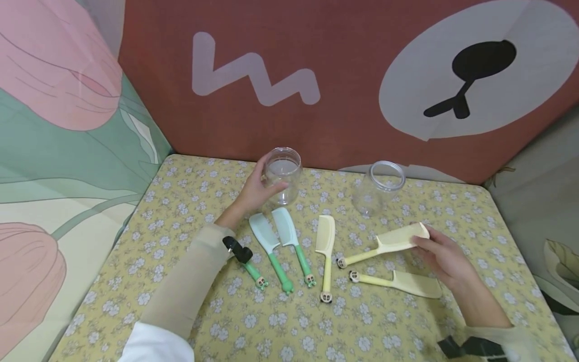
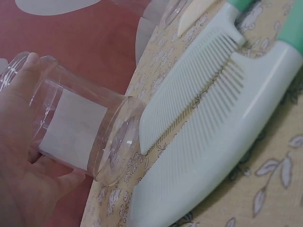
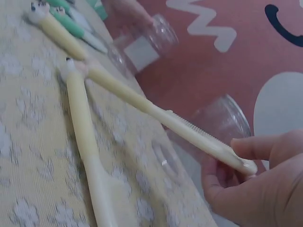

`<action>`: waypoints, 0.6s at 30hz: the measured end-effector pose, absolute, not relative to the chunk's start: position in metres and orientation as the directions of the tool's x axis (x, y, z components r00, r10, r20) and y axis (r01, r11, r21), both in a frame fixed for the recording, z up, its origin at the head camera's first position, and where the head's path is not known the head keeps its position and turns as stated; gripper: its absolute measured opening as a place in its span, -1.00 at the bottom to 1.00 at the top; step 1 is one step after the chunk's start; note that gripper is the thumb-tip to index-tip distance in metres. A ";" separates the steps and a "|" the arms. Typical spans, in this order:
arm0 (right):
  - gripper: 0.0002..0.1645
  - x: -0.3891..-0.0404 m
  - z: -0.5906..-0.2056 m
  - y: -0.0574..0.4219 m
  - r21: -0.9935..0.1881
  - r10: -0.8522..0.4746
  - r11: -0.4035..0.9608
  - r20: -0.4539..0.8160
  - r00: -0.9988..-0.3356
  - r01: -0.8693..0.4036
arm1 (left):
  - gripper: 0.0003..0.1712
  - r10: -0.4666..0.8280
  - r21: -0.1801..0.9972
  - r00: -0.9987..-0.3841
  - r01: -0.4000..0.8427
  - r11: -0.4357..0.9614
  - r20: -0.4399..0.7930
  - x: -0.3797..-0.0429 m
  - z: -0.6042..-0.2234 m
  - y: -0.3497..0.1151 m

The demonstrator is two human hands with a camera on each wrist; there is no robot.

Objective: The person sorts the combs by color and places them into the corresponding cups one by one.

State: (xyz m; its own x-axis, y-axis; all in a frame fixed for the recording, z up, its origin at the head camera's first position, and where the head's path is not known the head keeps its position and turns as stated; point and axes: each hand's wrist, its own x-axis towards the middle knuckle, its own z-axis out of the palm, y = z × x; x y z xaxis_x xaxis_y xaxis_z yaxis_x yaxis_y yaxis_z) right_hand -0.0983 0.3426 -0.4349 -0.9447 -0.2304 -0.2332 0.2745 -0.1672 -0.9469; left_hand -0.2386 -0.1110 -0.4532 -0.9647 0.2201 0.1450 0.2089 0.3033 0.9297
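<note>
White sleeve fabric (image 1: 156, 344) on my left arm lies nearest the camera, with a beige cuff (image 1: 181, 281) above it and a black strap (image 1: 237, 250) at the wrist. With my left hand (image 1: 257, 193) I grasp a clear jar (image 1: 289, 186) near the back of the flowered worktop (image 1: 194, 193), my thumb across its front; a pale square patch (image 2: 75, 127) shows on its side. With my right hand (image 1: 445, 256) I pinch the blade end of a pale yellow comb (image 1: 394, 240), whose handle slants down to a little animal head on the left; I cannot tell whether that head touches the worktop. Just below it, a second yellow comb (image 1: 416, 285) lies flat, and a third yellow comb (image 1: 325, 251) lies lengthwise to the left. Farther left are two green-handled combs (image 1: 294, 241) with pale blue blades, plus another green handle (image 1: 253, 274), partly covered by my wrist. A second clear jar (image 1: 371, 198) stands open behind the held comb.
</note>
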 end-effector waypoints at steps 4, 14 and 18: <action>-0.53 -0.096 -0.429 0.333 -0.925 -0.260 -0.318 -0.124 -0.958 0.206 | 0.11 0.220 0.929 -0.964 0.211 0.305 0.146 -0.239 -0.452 -0.111; -0.58 -0.094 -0.409 0.299 -0.958 -0.154 -0.286 0.006 -0.988 0.038 | 0.10 0.230 0.936 -0.961 0.218 0.278 0.155 -0.239 -0.454 -0.112; -0.61 -0.097 -0.405 0.288 -0.971 -0.122 -0.240 0.039 -0.992 -0.008 | 0.11 0.234 0.935 -0.959 0.221 0.277 0.157 -0.240 -0.455 -0.112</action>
